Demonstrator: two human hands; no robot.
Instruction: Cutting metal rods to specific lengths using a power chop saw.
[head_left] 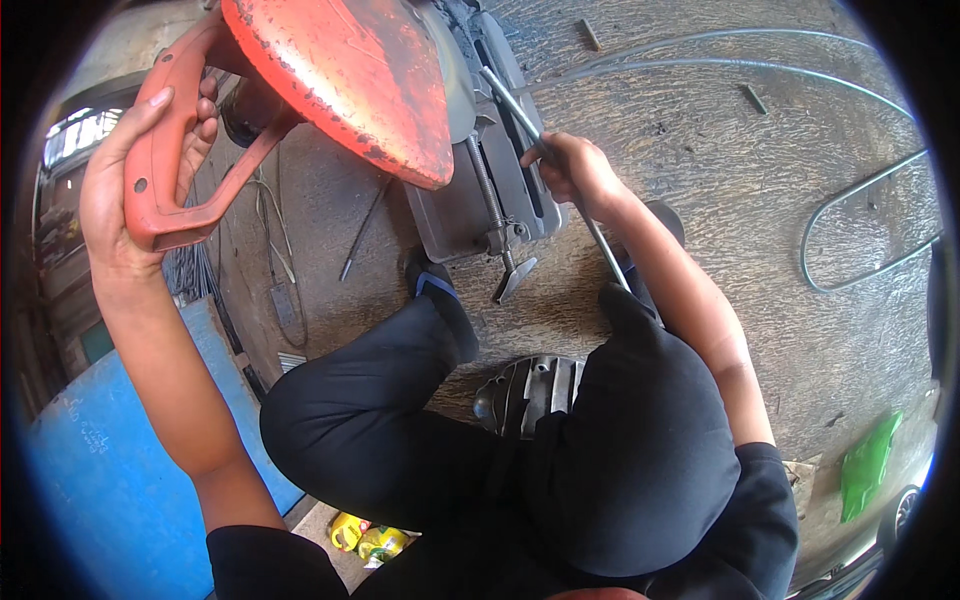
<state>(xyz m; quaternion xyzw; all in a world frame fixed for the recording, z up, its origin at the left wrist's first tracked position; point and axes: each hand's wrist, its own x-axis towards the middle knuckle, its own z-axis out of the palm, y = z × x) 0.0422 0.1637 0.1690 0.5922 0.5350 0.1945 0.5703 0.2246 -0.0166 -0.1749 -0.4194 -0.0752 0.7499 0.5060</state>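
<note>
My left hand is wrapped round the handle of an orange cut-off saw, whose worn guard is tilted up over its grey base. Part of the cutting disc shows beside the guard. In my right hand is a thin metal rod. One end of the rod reaches over the base near the disc; its other end runs back by my right knee. The saw's screw clamp lies along the base, its crank toward me. Whether the rod touches the clamp, I cannot tell.
Long bent rods cross the floor at the far right, and a hooked rod lies nearer. Short offcuts are scattered about. A finned metal part sits between my legs. On the left is a blue panel; a green object lies at right.
</note>
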